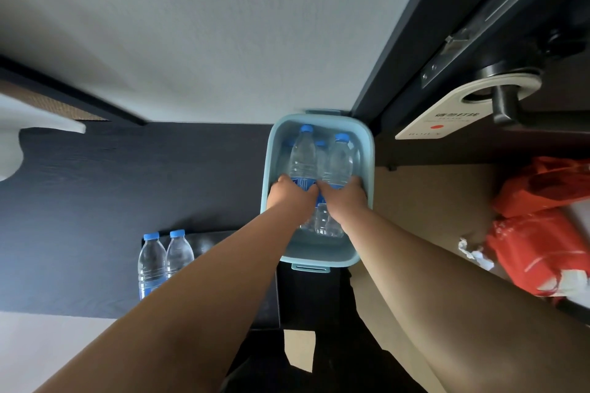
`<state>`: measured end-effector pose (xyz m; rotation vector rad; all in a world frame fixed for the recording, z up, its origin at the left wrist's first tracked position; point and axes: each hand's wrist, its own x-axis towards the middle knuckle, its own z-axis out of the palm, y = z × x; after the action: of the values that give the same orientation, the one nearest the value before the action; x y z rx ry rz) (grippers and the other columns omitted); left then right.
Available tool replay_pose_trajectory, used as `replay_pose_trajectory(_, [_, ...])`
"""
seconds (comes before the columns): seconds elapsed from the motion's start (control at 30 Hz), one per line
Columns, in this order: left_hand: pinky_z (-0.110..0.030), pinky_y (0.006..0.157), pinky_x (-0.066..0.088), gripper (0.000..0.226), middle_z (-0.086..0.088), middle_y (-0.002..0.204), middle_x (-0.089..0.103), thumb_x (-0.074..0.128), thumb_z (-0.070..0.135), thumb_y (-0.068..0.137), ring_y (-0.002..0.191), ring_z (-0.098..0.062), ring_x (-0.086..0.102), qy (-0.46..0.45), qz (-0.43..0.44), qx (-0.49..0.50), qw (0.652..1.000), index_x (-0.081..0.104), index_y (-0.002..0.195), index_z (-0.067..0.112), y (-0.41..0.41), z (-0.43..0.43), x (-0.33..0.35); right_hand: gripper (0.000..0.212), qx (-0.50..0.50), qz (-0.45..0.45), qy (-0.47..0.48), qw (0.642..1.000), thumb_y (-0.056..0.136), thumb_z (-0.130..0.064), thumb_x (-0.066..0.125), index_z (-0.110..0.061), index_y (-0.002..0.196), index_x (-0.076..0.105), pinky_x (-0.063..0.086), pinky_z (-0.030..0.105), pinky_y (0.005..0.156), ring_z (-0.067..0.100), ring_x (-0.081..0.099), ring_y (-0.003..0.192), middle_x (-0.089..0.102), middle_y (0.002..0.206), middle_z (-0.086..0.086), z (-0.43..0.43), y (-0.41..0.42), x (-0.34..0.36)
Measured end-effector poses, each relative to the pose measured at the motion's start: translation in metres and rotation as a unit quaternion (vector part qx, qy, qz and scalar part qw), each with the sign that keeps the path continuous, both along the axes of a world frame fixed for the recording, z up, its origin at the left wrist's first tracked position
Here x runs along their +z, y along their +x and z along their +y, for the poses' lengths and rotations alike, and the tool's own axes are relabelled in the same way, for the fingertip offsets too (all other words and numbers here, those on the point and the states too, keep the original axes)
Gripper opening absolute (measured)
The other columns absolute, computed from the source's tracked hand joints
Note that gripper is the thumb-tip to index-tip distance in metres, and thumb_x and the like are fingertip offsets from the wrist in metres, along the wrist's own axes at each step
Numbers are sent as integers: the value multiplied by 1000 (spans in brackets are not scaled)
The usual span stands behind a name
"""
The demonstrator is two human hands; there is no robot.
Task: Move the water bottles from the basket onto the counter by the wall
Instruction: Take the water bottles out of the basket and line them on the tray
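A light blue plastic basket [367,150] sits at the right end of the dark counter [127,175] against the white wall. Inside it stand several clear water bottles with blue caps. My left hand [292,196] is wrapped around the left bottle [303,153]. My right hand [343,198] is wrapped around the right bottle [341,159]. More bottles lie low in the basket between my wrists, partly hidden. Two further bottles [164,258] stand upright on the counter near its front edge, left of my left arm.
A dark door with a lever handle [507,102] and a white hanging tag [447,115] stands right of the basket. Red plastic bags [539,226] and crumpled white paper [472,252] lie on the tan floor at right. A white object [19,137] juts in at far left.
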<state>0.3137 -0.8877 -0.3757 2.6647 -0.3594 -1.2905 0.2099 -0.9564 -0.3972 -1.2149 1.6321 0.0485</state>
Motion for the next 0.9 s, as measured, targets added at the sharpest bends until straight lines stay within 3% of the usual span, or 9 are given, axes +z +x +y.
replay_pose_trajectory(0.1, [-28,51,46,57,-5,97,67,66,55,83,71,-23,67,-16,21,26,999,55,118,11,-3,4,6,57,0,-11,12,1000,83,-43,83,-20,122,49,40,18,36,12,61,72,60,104,1,3,-3,8])
replay_pose_trajectory(0.33, [-28,48,37,55,-1,89,59,64,60,85,66,-16,58,-37,13,37,999,49,111,14,-20,29,32,59,31,-24,16,999,86,-45,81,-22,126,45,45,23,49,9,59,74,57,104,-3,22,-18,38])
replay_pose_trajectory(0.47, [-27,47,36,45,1,85,60,67,59,83,64,-14,57,-77,3,39,996,45,94,22,-19,52,51,61,75,-17,7,997,82,-52,81,-25,124,46,49,26,53,9,62,74,62,106,-3,32,-23,65])
replay_pose_trajectory(0.67, [-27,53,49,35,13,84,69,73,56,74,66,-8,67,-150,20,52,987,51,94,38,7,96,79,76,140,-30,-3,990,74,-60,80,-19,130,49,51,31,63,14,63,83,60,103,-6,57,-9,104])
replay_pose_trajectory(0.83, [-26,55,54,49,17,74,72,70,64,55,58,0,69,-171,38,72,982,57,94,37,30,143,90,65,193,-42,-15,980,76,-54,80,-18,123,53,57,37,77,18,67,85,67,101,0,90,10,115])
replay_pose_trajectory(0.9, [-28,56,57,45,14,77,74,74,60,58,62,-1,71,-177,46,79,980,57,94,37,36,164,89,62,228,-43,-17,972,78,-55,80,-18,121,54,55,35,78,14,65,85,66,99,-2,104,17,115])
